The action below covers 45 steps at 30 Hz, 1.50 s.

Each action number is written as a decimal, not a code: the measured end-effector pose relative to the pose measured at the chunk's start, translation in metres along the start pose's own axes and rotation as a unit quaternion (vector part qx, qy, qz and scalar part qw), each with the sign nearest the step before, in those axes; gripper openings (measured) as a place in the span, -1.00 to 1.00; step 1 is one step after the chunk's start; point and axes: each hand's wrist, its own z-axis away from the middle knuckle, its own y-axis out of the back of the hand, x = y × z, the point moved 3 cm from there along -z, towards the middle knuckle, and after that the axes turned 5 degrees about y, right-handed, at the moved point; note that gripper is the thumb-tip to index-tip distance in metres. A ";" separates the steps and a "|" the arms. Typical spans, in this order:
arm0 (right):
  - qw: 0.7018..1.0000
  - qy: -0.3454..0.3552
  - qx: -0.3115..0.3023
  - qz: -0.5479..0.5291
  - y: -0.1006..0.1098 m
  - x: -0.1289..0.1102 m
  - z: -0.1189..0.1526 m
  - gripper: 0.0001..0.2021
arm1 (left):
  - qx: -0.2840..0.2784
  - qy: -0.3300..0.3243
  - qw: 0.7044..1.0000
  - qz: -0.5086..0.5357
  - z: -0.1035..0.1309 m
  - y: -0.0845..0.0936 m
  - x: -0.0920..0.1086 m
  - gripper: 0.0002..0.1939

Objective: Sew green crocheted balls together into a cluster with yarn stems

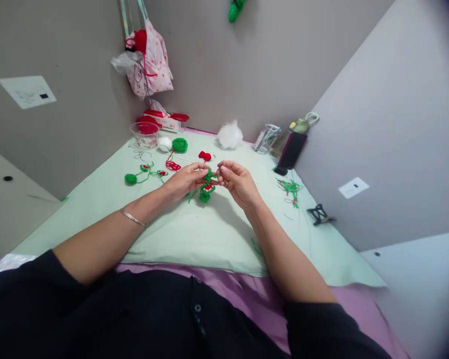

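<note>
Item: green piece (208,175), small, crocheted in look; centre of frame, raised between the hands over the pale green cloth (194,239). A red, white and green part (205,192) hangs just below it.

Left hand (189,180): closed on the green piece, thumb above, fingers beneath. Right hand (240,183): thumb and forefinger pinched together, apparently on a green strand (215,175) at the piece's right edge.

Handling notes, by judgement: left pinch best kept close to the spot being worked, firm enough to prevent twisting, light enough not to flatten the loops. Strand best drawn in short, even pulls; a hard tug could pucker the work. Hanging part to be kept clear of the strand. Loose strands left of centre, near the small green ball (130,179), could snag; slack advisable.

Nearby: red piece (205,156), just above the hands; green ball (180,145), upper centre-left; stuffing (229,135), upper centre; scraps (290,188), right of centre.

Obscured: underside of the green piece, behind the left fingers; any hook or needle in the right fingertips, too small to tell; join between piece and hanging part, unclear; contents of the bag (159,60), upper left, partly hidden; green object (235,11), cut off by the top edge.
</note>
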 end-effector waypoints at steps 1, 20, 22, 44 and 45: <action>1.000 -0.006 -0.004 0.001 0.000 0.000 0.001 -0.65 | 0.001 -0.002 1.000 -0.003 0.000 0.000 0.000 -0.77; 0.917 0.205 0.079 0.332 0.003 -0.018 0.007 -0.88 | 0.011 -0.003 0.999 0.045 -0.002 0.007 0.008 -0.78; 0.885 0.228 0.063 0.401 0.000 -0.017 0.010 -0.88 | 0.017 -0.003 0.999 0.049 -0.002 0.008 0.009 -0.79; 0.844 0.199 -0.019 0.498 -0.009 -0.012 0.013 -0.82 | 0.033 -0.017 0.999 0.034 -0.004 0.013 0.008 -0.80; 0.846 0.194 -0.016 0.497 -0.008 -0.012 0.013 -0.82 | 0.032 -0.025 0.999 0.024 -0.003 0.013 0.008 -0.78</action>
